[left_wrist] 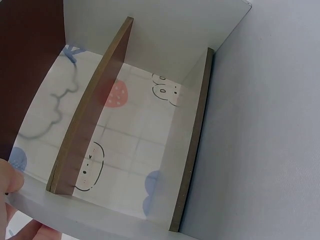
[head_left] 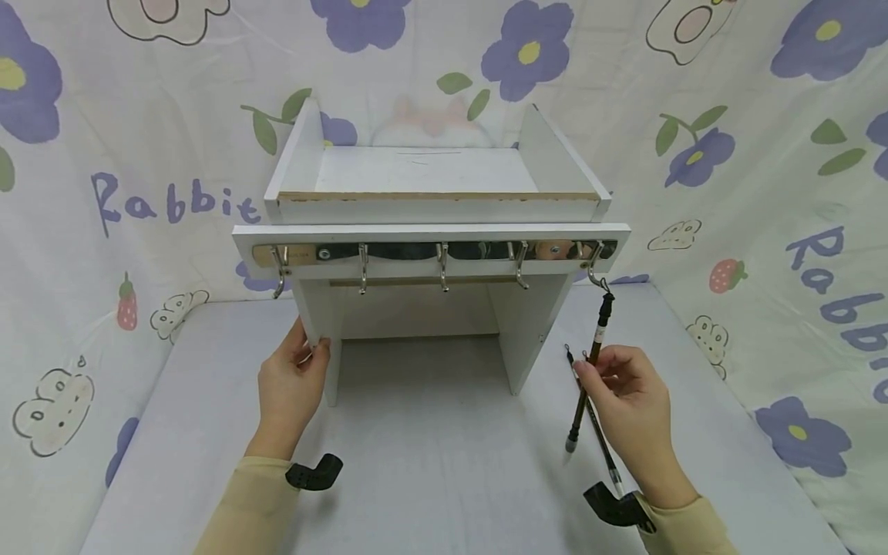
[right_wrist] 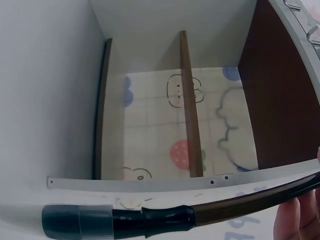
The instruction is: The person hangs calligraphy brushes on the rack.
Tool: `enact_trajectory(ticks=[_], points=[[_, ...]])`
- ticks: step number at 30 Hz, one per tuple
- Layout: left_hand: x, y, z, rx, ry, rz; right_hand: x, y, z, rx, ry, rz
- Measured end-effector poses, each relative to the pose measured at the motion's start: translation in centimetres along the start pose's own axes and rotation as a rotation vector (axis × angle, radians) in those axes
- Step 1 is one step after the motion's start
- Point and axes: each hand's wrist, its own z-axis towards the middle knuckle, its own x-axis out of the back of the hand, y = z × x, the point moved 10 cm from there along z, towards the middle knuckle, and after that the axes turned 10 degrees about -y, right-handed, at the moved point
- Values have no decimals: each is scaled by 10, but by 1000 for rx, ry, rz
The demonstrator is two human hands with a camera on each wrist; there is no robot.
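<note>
My right hand (head_left: 627, 405) pinches a dark calligraphy brush (head_left: 602, 316) by its handle. The brush's cord loop is at the rightmost hook (head_left: 593, 266), and its capped tip (right_wrist: 75, 222) points down. My left hand (head_left: 290, 381) grips the left side panel (head_left: 315, 308) of a white shelf unit (head_left: 437, 211), thumb on the front edge and fingers behind. Along the unit's front runs a shiny strip (head_left: 409, 251) with several metal hooks. Dark brushes (head_left: 602, 439) with loops at their ends lie on the table behind the held brush.
The shelf unit stands on a pale table (head_left: 423, 462), with an open tray-like top (head_left: 423, 169). Inside it, crosswise boards (left_wrist: 92, 107) show in the wrist views. Printed cloth (head_left: 701, 100) hangs behind and at the sides. A black wrist mount (head_left: 315, 472) sits on each sleeve.
</note>
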Motion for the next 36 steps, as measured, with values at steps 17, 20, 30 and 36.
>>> enact_trajectory(ticks=[17,20,30,36], points=[[0,0,0,-15,7,-13,3,-3,-1,-15,51,-61],[0,-1,0,-21,11,-12,3,-2,-1,-11,62,-60],[0,-2,1,-33,12,-8,0,40,-3,-28,66,-64],[0,-2,1,-33,13,-9,-4,47,-4,-43,50,-54]])
